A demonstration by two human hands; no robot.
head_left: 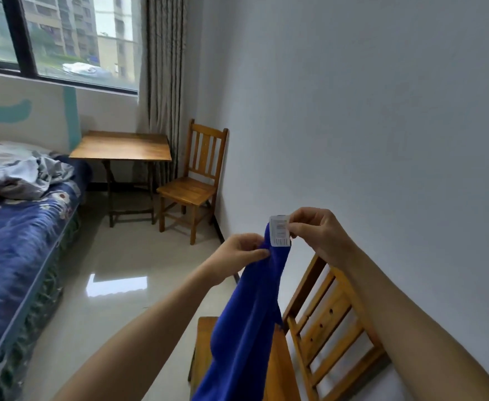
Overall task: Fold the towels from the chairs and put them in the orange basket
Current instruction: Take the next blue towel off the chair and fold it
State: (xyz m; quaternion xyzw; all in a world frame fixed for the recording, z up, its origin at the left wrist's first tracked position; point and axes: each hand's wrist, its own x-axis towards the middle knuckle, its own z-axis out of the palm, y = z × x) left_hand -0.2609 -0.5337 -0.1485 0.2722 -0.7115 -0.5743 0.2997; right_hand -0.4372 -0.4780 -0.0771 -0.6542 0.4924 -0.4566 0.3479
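- While I watch through the head view, the blue towel (246,328) hangs bunched from both hands, above the near chair (324,322) by the right wall.
- The left hand (237,253) pinches the towel's upper edge; the right hand (315,233) pinches the corner beside the white label (280,230).
- To fold well, I judge the left pinch should slide along that edge to the other corner, spreading the cloth flat before halving it.
- I cannot make out the orange basket for certain; the far chair (194,183) stands beside the table (121,147).
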